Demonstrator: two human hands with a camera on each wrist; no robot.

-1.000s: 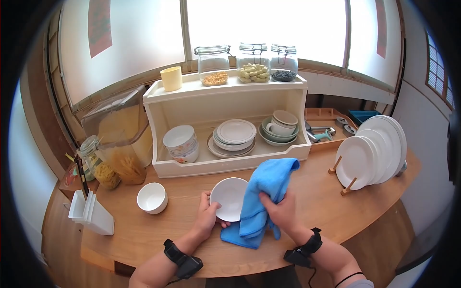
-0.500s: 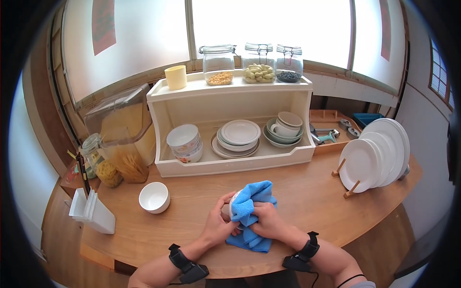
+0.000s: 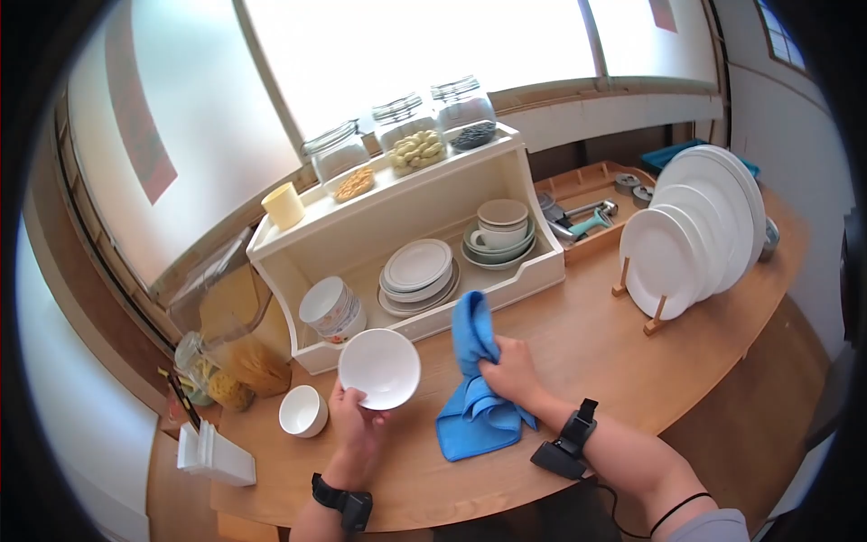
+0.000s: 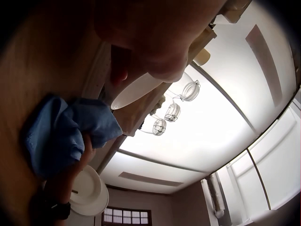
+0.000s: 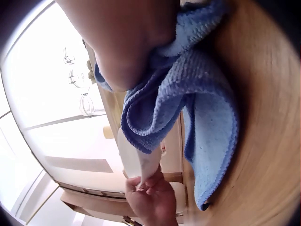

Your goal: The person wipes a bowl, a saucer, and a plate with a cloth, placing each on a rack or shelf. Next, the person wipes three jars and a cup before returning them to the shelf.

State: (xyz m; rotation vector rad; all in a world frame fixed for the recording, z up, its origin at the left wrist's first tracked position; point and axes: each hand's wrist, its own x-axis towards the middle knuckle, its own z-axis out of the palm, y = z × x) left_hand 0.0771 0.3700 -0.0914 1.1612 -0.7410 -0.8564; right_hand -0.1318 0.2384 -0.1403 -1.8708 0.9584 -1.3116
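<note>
In the head view the left hand [image 3: 358, 432] holds a white bowl [image 3: 380, 369] by its lower rim, thumb inside, the bowl's inside facing the camera. The right hand [image 3: 517, 371] grips a blue cloth [image 3: 480, 417], whose lower part hangs down to the table. Cloth and bowl are apart. A smaller white bowl [image 3: 303, 412] stands on the table left of the left hand. In the right wrist view the cloth [image 5: 207, 127] hangs in folds under the right hand [image 5: 131, 37], with the left hand [image 5: 153, 200] and the bowl beyond it.
A cream shelf [image 3: 424, 330] behind the hands holds stacked bowls, plates and cups, with jars and a yellow cup [image 3: 284, 207] on top. White plates [image 3: 664, 265] stand in a wooden rack at right. A white container [image 3: 217, 454] and pasta jars are at left.
The left hand has moved left with the bowl, out of the cloth, and turned its inside toward the camera. The right hand, still gripping the cloth, has lifted slightly. The head view has tilted.
</note>
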